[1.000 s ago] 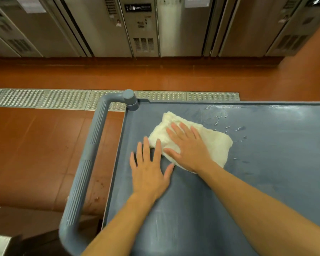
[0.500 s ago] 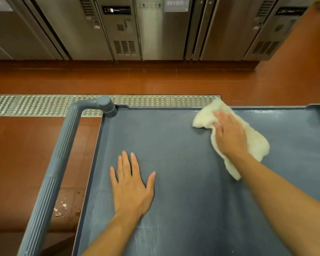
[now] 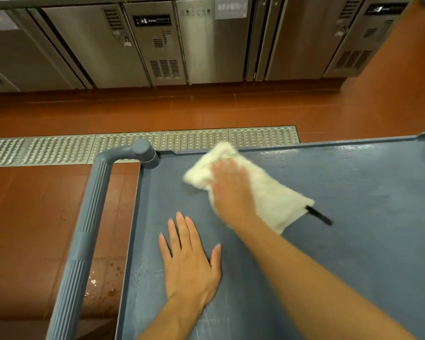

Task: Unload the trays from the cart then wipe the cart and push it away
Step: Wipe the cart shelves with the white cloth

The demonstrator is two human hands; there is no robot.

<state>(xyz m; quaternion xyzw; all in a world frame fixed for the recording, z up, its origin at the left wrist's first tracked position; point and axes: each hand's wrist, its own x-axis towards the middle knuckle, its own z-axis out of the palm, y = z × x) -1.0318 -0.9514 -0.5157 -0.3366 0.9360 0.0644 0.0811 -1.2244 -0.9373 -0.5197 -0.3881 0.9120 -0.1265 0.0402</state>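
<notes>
My right hand (image 3: 231, 190) lies flat, fingers pressing the white cloth (image 3: 268, 192) onto the cart's top shelf (image 3: 353, 241) at about twelve o'clock from my left hand (image 3: 189, 261), which rests spread on the shelf. The cloth looks soft, limp and probably damp, so I judge palm pressure moves it best. The ribbed handle (image 3: 84, 241) at nine o'clock suits pushing. My right fingers are blurred; lower shelves and trays are hidden.

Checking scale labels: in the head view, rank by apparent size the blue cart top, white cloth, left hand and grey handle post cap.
1. Blue cart top
2. White cloth
3. Left hand, close to the cloth in size, so unsure
4. Grey handle post cap
</notes>
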